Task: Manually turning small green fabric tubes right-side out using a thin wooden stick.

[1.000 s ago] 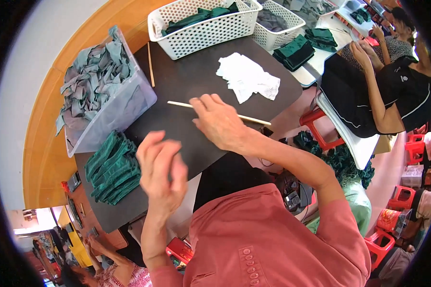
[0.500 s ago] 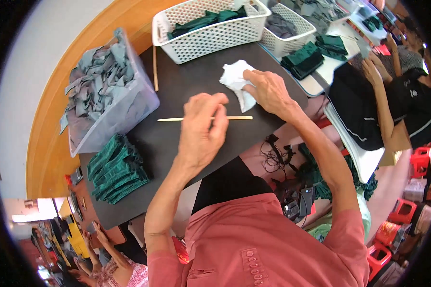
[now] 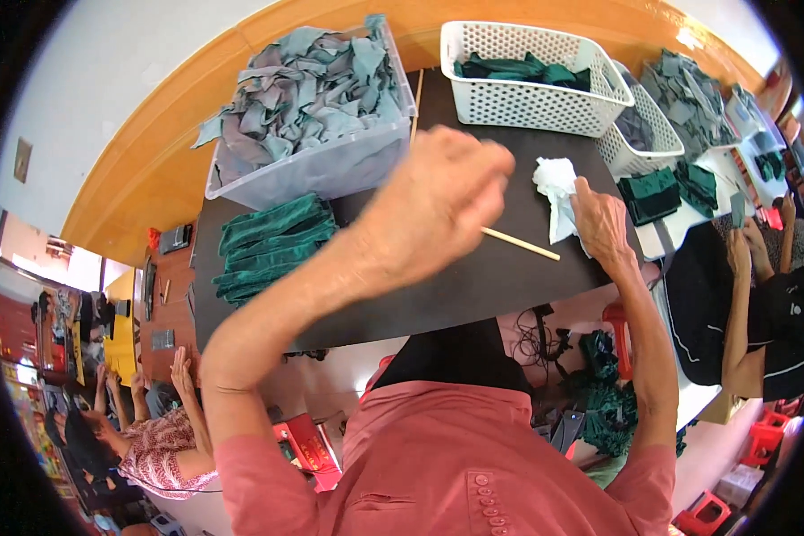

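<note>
My left hand (image 3: 456, 201) is raised over the table, closer to the camera, with its fingers curled in; whether anything is inside them is hidden. Below it lies a thin pale wooden stick (image 3: 523, 245), its other end covered by the hand. Toward the right side of the table, my right hand (image 3: 604, 225) has its fingers closed at the edge of a crumpled white tissue-like piece (image 3: 556, 192), which lies on the dark tabletop. A stack of folded dark green velvet pieces (image 3: 272, 243) sits at the left, beside my left forearm.
A clear plastic bin (image 3: 317, 170) heaped with grey-green fabric strips stands at the back left. White perforated baskets (image 3: 531, 109) holding cloth are at the back right, with folded green velvet (image 3: 649, 196) near them. Another stick (image 3: 417, 103) lies beside the bin. People sit on both sides.
The whole view has shifted, so the table things appear farther right. My left hand has risen toward the camera, its fingers more curled. My right hand stays at the white piece.
</note>
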`<state>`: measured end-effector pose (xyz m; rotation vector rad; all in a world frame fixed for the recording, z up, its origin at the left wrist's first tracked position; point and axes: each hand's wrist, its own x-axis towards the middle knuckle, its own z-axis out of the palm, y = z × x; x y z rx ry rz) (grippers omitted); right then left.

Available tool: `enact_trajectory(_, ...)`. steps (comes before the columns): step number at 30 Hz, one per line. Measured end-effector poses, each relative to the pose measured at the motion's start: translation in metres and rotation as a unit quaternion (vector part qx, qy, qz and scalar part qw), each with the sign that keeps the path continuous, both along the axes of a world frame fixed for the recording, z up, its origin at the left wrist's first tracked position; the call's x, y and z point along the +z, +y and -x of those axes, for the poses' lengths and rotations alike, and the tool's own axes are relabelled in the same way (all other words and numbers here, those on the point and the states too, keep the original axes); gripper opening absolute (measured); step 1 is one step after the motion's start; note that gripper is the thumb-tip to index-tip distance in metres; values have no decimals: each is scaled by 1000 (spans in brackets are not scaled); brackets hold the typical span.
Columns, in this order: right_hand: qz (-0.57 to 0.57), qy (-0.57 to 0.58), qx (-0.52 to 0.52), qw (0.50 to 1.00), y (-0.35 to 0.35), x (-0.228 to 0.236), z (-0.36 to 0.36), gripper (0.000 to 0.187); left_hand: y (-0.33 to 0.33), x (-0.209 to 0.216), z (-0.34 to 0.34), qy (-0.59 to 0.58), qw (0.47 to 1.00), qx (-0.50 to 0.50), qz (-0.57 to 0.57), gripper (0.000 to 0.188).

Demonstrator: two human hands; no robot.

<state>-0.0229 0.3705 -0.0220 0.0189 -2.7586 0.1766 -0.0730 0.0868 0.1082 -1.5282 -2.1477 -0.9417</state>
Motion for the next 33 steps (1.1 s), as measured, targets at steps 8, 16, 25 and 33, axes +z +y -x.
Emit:
enact_trajectory(8,117,-7,-65,991,-26,30,-24,47,-102,4,147,-26,960,242,142,17)
enact_trajectory(16,143,96,35,985,-100,44,-52,30,-131,-31,207,153,828,273,465,17)
enact_trajectory(25,432,71,171,883,-151,20,-37,12,-157,18,200,-158,975,156,15,17)
enact_trajectory(33,466,186,199,841,-168,83,-1,40,-85,62,93,-74,972,159,-154,19)
